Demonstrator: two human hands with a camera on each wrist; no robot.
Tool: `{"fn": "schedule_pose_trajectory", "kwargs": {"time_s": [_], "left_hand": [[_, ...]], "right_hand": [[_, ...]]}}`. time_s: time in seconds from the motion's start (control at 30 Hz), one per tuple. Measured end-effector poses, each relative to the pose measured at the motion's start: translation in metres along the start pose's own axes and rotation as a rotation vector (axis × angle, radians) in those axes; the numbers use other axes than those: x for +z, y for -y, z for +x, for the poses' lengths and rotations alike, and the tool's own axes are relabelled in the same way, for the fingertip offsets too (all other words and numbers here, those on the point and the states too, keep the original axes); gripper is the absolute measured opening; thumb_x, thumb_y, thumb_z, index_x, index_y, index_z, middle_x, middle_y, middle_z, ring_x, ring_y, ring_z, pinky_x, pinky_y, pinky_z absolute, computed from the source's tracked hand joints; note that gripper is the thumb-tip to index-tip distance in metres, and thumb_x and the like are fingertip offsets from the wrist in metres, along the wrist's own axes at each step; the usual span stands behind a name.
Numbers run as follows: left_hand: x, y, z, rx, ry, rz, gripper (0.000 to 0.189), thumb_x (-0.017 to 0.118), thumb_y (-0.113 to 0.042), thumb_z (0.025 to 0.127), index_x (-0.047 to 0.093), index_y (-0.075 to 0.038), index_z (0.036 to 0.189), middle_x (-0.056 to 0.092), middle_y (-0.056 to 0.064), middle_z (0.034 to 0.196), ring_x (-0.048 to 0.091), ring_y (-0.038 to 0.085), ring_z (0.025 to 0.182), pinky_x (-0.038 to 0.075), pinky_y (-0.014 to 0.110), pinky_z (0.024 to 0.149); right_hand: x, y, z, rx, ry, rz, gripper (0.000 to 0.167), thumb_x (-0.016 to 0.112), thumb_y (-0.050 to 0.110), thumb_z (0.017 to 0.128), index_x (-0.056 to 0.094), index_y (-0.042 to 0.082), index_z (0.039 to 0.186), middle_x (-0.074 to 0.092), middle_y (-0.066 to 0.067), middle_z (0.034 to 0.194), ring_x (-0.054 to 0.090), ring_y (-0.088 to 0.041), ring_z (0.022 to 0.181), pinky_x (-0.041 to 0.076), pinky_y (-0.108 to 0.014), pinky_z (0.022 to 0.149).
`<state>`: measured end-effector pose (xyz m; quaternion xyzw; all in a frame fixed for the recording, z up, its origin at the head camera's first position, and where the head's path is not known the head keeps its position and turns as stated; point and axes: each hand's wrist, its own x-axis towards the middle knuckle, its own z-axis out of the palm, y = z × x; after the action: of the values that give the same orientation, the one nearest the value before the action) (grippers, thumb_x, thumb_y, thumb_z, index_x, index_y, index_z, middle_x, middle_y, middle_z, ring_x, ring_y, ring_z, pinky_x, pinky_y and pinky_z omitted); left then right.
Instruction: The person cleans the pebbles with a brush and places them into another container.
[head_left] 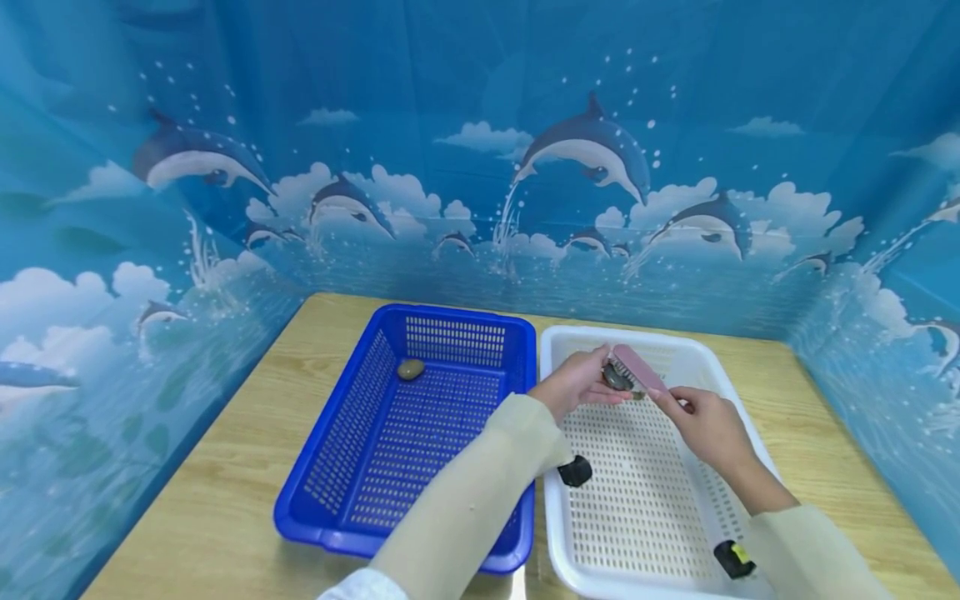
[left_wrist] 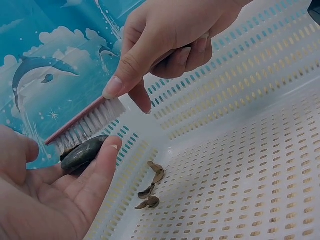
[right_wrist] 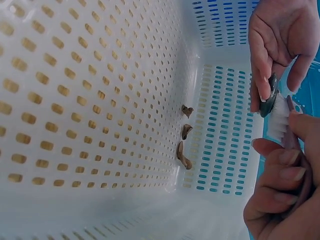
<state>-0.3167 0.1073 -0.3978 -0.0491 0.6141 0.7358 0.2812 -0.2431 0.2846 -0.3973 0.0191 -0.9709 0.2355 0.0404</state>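
My left hand (head_left: 581, 383) cradles a smooth dark grey stone (left_wrist: 85, 152) on its fingers, palm turned up, with the thumb apart from it. My right hand (head_left: 705, 421) grips the handle end of a pink brush (head_left: 637, 367). White bristles (left_wrist: 90, 125) on the brush touch or nearly touch the stone's upper side. Both hands are above the far part of a white perforated basket (head_left: 551, 500). Part of the brush handle is hidden inside the right hand.
Several small brown curled pieces (left_wrist: 157, 172) lie in the white basket near its wall. To the left stands a blue basket (head_left: 300, 500) with a brownish oval stone (head_left: 410, 369) inside. The wooden table (head_left: 232, 425) backs onto a dolphin-printed curtain (head_left: 480, 167).
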Motion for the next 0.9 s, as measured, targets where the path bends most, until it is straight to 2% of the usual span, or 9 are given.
{"fn": "schedule_pose_trajectory", "kwargs": {"time_s": [0.17, 0.43, 0.73, 0.9], "left_hand": [[0.0001, -0.0009, -0.0008, 0.006, -0.037, -0.02, 0.044, 0.04, -0.037, 0.105, 0.062, 0.0, 0.118, 0.071, 0.018, 0.087, 0.071, 0.029, 0.091, 0.06, 0.031, 0.074], [-0.0007, -0.0013, 0.0006, 0.035, -0.093, -0.115, 0.042, 0.042, -0.033, 0.105, 0.058, -0.001, 0.126, 0.07, 0.018, 0.087, 0.07, 0.031, 0.092, 0.06, 0.029, 0.072], [-0.0027, -0.0049, -0.0005, 0.077, -0.147, -0.198, 0.047, 0.044, -0.035, 0.104, 0.054, -0.001, 0.134, 0.068, 0.018, 0.092, 0.07, 0.031, 0.091, 0.059, 0.032, 0.077], [-0.0028, -0.0062, -0.0003, 0.073, -0.162, -0.227, 0.049, 0.045, -0.036, 0.104, 0.052, -0.001, 0.136, 0.066, 0.02, 0.095, 0.069, 0.032, 0.092, 0.059, 0.034, 0.079]], "right_hand": [[0.0002, -0.0019, 0.0004, 0.016, 0.0, 0.002, 0.068, 0.045, 0.055, 0.099, 0.065, -0.008, 0.113, 0.067, -0.013, 0.079, 0.049, -0.018, 0.06, 0.038, -0.029, 0.05], [0.0003, -0.0033, -0.0002, 0.018, -0.001, -0.002, 0.066, 0.046, 0.054, 0.099, 0.066, -0.007, 0.112, 0.066, -0.012, 0.076, 0.048, -0.018, 0.059, 0.037, -0.029, 0.05], [0.0, -0.0007, 0.0002, 0.027, 0.004, 0.002, 0.066, 0.046, 0.054, 0.099, 0.065, -0.007, 0.113, 0.068, -0.015, 0.081, 0.049, -0.018, 0.061, 0.038, -0.029, 0.05], [0.0, 0.0004, 0.0004, 0.018, 0.009, 0.008, 0.066, 0.046, 0.055, 0.099, 0.065, -0.007, 0.114, 0.068, -0.014, 0.082, 0.049, -0.018, 0.061, 0.038, -0.029, 0.051]]}}
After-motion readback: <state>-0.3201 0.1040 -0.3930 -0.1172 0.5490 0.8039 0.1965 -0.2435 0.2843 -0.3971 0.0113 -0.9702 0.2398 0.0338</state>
